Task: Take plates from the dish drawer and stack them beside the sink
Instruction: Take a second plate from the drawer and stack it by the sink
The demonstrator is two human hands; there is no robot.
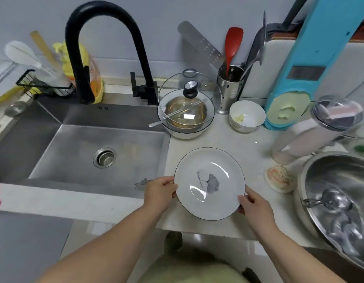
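A white plate (209,183) with a thin dark rim and a grey leaf print sits over the pale counter (244,148) just right of the steel sink (91,144). My left hand (159,189) grips its left edge. My right hand (253,206) grips its lower right edge. I cannot tell whether the plate rests on the counter or hangs just above it. The dish drawer is out of sight.
Behind the plate stands a white bowl with a glass lid (188,111) and a small white bowl (247,117). A steel utensil holder (230,86), a blue slicer (303,78), a tilted clear canister (315,131) and a large steel basin (338,201) crowd the right. A black faucet (91,48) arches over the sink.
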